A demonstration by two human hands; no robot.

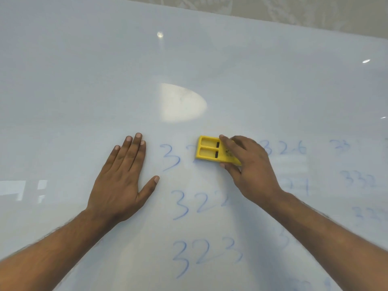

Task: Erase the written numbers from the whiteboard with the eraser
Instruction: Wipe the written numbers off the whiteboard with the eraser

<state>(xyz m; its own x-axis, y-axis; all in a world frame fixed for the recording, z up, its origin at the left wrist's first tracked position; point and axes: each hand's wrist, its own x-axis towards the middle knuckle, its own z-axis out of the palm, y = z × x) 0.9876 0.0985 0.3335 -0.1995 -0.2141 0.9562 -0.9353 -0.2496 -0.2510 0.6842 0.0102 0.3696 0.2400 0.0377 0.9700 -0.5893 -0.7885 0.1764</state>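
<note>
Nearest, below both hands, blue "323" (206, 254) and "322" (199, 203) are unwiped. The left hand (121, 181) lies flat, fingers straight, on the whiteboard (84, 80). The right hand (249, 164) pinches the yellow eraser (210, 151) over the top number; likely next: wipe leftward across the remaining "3" (170, 157).

Setting: classroom or office, cannot tell which
Large glossy whiteboard (189, 70) carried blue handwritten numbers (201, 204); pale patterned wall (294, 11) showed above it
</note>
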